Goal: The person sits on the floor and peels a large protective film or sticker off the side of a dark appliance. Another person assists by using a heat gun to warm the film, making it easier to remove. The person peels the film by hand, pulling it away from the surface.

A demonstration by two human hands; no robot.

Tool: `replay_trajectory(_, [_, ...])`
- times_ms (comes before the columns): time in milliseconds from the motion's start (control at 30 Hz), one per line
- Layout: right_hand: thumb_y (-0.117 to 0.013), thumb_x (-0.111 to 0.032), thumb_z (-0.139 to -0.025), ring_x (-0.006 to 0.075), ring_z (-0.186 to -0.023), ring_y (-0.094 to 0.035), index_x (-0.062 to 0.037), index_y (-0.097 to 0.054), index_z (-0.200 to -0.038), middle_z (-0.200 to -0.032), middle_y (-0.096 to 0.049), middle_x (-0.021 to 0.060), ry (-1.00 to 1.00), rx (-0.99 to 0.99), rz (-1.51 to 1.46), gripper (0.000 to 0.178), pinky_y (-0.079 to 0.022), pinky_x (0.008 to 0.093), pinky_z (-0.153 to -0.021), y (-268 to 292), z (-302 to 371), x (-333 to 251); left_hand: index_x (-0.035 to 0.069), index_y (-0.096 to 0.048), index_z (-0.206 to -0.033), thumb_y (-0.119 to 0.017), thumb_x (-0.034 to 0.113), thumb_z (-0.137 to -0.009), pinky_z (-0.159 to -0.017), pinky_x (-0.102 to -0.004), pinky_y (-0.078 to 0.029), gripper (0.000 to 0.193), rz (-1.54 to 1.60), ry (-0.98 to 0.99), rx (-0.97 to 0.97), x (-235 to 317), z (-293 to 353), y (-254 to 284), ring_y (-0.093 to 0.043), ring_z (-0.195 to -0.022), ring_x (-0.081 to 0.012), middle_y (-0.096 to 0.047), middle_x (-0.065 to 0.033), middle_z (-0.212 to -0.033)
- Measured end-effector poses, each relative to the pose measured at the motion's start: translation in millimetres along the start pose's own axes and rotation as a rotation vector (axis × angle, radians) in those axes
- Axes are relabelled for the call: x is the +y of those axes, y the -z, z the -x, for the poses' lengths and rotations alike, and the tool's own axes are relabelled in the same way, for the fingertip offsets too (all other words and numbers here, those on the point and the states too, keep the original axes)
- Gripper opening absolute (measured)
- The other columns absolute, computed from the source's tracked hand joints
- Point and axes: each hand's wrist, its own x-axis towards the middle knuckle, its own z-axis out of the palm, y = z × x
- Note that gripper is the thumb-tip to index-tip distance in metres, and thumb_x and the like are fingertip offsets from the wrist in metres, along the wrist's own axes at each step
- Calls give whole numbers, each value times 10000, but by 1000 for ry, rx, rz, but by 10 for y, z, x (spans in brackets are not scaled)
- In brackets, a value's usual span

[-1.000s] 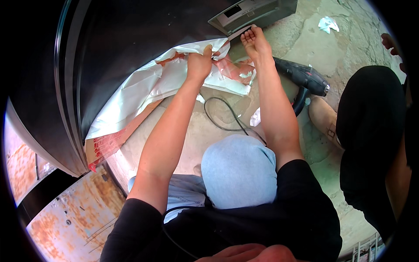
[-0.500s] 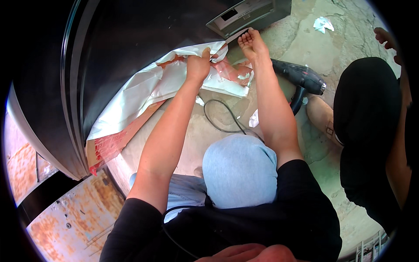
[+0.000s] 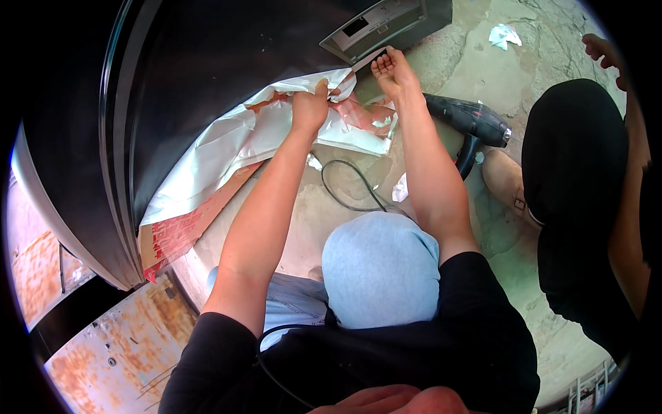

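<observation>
My left hand [image 3: 310,110] is closed on the upper edge of a torn white sheet [image 3: 265,129], its thumb pointing up. The sheet lies crumpled along the lower edge of a large dark panel [image 3: 234,55], with reddish-brown patches showing through its tears. My right hand [image 3: 394,74] has its fingers curled and closed at the panel's lower edge, just below a grey vented fitting [image 3: 376,31]. What the right fingertips pinch, if anything, is hidden. Just right of my right wrist, a black heat gun [image 3: 469,121] rests on the floor.
Red-printed cardboard [image 3: 186,228] lies under the sheet. A black cord [image 3: 327,183] loops on the floor near my knee [image 3: 379,269]. Another person's dark-clothed leg [image 3: 579,159] and sandalled foot [image 3: 507,183] are at right. White scraps [image 3: 505,36] and a rusty metal sheet [image 3: 124,338] lie about.
The panel and floor have shifted slightly in the picture. Both hands keep nearly the same places and the same closed shape.
</observation>
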Motion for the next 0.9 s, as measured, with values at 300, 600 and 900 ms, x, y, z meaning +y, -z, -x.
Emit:
replay_trajectory(300, [-720, -107, -898, 184, -807, -535, -45, -599, -871, -841, -553, 50, 15, -32, 48, 138, -512, 377, -844, 16, -16, -13, -97, -604, -1179, -503, 149, -1035, -719, -313, -588, 302, -43, 3, -18, -64, -32, 33, -706, -907, -205, -712, -150, -1030])
replay_trajectory(600, [-754, -142, -882, 179, -811, -526, -59, -610, -868, -839, -544, 46, 14, -16, 59, 167, -507, 380, -852, -13, 5, -12, -101, -617, -1152, -517, 155, -1032, -709, -312, -583, 299, -6, 18, 0, -52, -25, 10, -707, -902, -200, -714, -146, -1025])
replay_trajectory(900, [-712, -106, -889, 182, -795, -539, -50, -614, -864, -805, -542, 45, 17, -23, 86, 116, -518, 369, -829, -12, -52, -4, -89, -655, -1098, -522, 170, -1027, -691, -301, -568, 300, -20, 22, 17, 39, 22, -21, -684, -835, -179, -731, -133, -968])
